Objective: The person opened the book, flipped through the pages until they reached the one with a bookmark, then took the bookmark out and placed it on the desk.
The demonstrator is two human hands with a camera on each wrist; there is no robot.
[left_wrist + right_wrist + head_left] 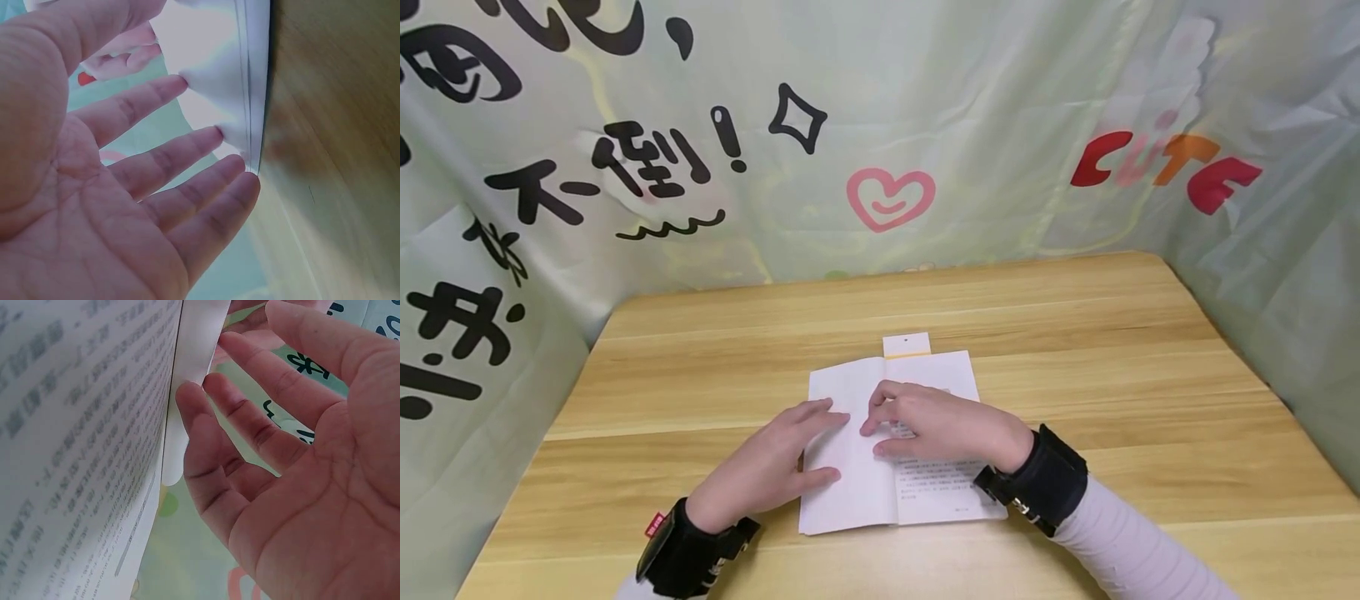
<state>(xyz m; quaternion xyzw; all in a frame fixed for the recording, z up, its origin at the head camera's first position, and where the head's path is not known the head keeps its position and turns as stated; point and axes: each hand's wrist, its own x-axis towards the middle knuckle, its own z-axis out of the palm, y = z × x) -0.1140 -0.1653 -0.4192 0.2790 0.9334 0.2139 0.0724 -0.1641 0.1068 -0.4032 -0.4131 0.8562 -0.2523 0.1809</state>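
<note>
An open book (925,492) lies flat on the wooden table (700,375), its left page blank and its right page printed. A white bookmark (907,344) with a yellow band sticks out beyond its top edge. My left hand (775,467) rests with straight fingers on the blank left page (219,94), fingertips touching the paper. My right hand (932,421) lies over the middle and right page (75,444), fingers loosely bent, tips on the paper near the spine. Neither hand grips anything.
A printed cloth backdrop (880,142) with black characters, a pink heart and red letters walls the table at the back and both sides. Black wrist straps (1037,479) sit on both forearms.
</note>
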